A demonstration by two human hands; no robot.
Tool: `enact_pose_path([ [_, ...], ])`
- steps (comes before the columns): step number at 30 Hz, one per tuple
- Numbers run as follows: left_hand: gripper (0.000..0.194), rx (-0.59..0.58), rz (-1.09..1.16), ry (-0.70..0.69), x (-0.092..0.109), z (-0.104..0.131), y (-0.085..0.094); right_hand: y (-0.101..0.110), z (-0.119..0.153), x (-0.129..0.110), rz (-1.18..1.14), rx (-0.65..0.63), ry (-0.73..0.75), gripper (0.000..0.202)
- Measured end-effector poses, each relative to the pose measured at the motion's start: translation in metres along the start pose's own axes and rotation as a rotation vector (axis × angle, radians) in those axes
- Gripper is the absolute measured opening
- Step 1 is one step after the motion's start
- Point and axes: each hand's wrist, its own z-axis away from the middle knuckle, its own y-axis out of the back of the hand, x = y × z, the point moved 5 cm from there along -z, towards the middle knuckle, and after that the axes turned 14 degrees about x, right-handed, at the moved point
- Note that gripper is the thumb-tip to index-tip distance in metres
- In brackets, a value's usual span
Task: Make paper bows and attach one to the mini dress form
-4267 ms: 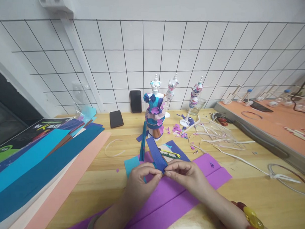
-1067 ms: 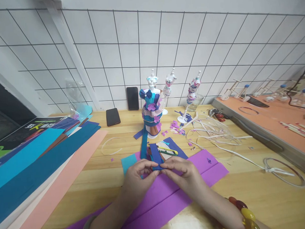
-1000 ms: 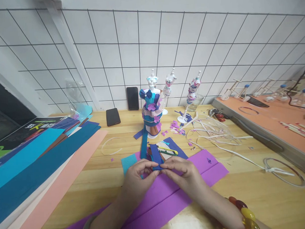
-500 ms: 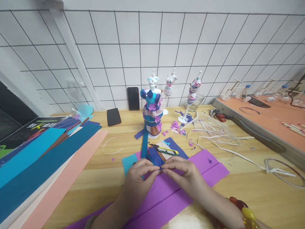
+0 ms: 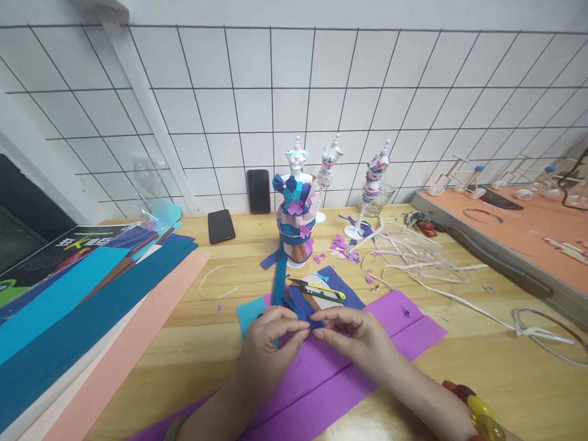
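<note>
A small dark blue paper piece (image 5: 316, 324) is pinched between my two hands. My left hand (image 5: 276, 340) holds its left end with thumb and forefinger. On its right end, the thumb and forefinger of my right hand (image 5: 350, 331) are closed. Both hands are over a long purple paper sheet (image 5: 323, 387). Just beyond my fingers, a yellow-and-green cutter (image 5: 320, 290) lies on blue and pale paper scraps. Behind it stands a small mannequin (image 5: 296, 207) dressed in blue, pink and purple paper with a blue bow.
Two more slim mannequins (image 5: 329, 161) (image 5: 375, 172) stand behind. Long paper strips (image 5: 99, 317) lie at the left. Two phones (image 5: 221, 226) (image 5: 259, 191) are near the wall. White ribbon (image 5: 415, 261) and an orange board (image 5: 530, 228) with wooden models are at the right.
My right fingers have parted slightly from my left ones, and more of the blue paper piece shows between them. The view has shifted a little.
</note>
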Motion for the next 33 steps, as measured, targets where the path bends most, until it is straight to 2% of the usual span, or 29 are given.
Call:
enact_pose_path([
  [4, 0.011, 0.006, 0.028, 0.051, 0.000, 0.000, 0.001, 0.002, -0.001, -0.009, -0.019, -0.003, 0.047, 0.010],
  [10, 0.012, -0.029, 0.228, 0.328, -0.014, 0.003, -0.004, 0.004, -0.001, -0.021, -0.017, -0.006, 0.170, 0.008],
  [16, 0.008, -0.045, 0.378, 0.400, -0.016, 0.003, -0.005, 0.002, 0.000, -0.025, 0.027, -0.030, 0.231, 0.008],
  [20, 0.007, -0.046, 0.395, 0.412, -0.014, 0.001, -0.004, 0.000, 0.000, -0.024, 0.033, -0.049, 0.191, 0.009],
  [28, 0.018, -0.060, 0.314, 0.357, -0.013, 0.003, -0.004, 0.004, 0.000, -0.018, 0.013, 0.021, 0.063, 0.010],
  [33, 0.009, -0.005, 0.243, 0.308, -0.016, 0.004, -0.003, 0.004, 0.000, -0.018, 0.020, 0.032, 0.070, 0.009],
])
